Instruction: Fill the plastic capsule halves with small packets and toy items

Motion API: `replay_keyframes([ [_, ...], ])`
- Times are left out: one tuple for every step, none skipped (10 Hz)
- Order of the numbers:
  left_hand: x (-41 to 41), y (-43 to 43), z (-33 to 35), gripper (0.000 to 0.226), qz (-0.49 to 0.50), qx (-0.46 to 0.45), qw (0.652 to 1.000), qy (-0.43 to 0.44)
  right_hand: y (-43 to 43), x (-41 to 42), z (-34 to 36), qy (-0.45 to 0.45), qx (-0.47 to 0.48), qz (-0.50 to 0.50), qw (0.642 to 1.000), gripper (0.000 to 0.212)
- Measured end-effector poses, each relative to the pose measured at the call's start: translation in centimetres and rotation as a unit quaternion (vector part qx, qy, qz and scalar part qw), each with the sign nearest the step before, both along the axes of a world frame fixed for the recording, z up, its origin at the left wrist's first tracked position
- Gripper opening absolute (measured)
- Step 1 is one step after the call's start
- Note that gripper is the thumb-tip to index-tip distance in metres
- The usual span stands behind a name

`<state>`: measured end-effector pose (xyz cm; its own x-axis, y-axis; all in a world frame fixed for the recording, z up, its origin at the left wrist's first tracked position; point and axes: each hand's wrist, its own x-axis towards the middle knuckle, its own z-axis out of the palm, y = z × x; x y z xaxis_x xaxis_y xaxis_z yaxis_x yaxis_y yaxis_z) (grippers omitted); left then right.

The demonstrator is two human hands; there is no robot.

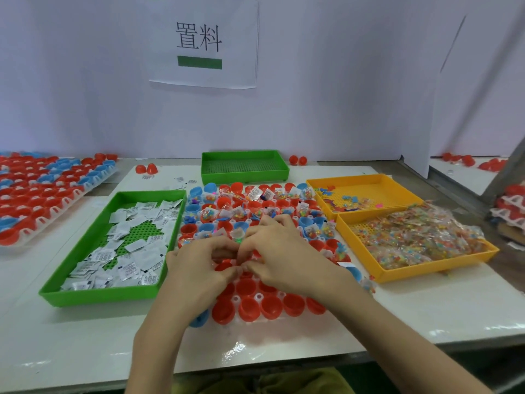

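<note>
Left hand point(199, 268) and right hand point(284, 251) meet, fingers curled, above the capsule halves point(250, 304) — held item, if any: cannot tell. Empty red halves lie at 6 o'clock, equally near both; white packets point(125, 251) at 9 o'clock — left hand nearer.

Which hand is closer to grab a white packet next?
Probably the left hand: the green plastic tray of white paper packets sits right beside it, while the right hand is over nearer the yellow plastic trays.
</note>
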<state>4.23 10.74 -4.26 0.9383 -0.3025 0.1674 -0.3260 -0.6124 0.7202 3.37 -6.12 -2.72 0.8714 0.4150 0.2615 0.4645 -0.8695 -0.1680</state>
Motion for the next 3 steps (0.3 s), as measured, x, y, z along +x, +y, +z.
replay_keyframes([
  [0.0, 0.0, 0.0, 0.031, 0.007, -0.002, 1.0, 0.003, -0.1, 0.0, 0.0, -0.011, 0.018, 0.003, 1.0, 0.016],
  [-0.1, -0.1, 0.1, 0.035, 0.01, -0.01, 1.0, 0.003, -0.1, -0.6, -0.2, -0.034, 0.049, -0.01, 0.998, 0.013],
  [0.3, -0.1, -0.1, 0.035, 0.003, -0.021, 1.0, 0.009, -1.1, -1.3, 1.1, -0.039, 0.094, -0.007, 0.995, 0.014],
])
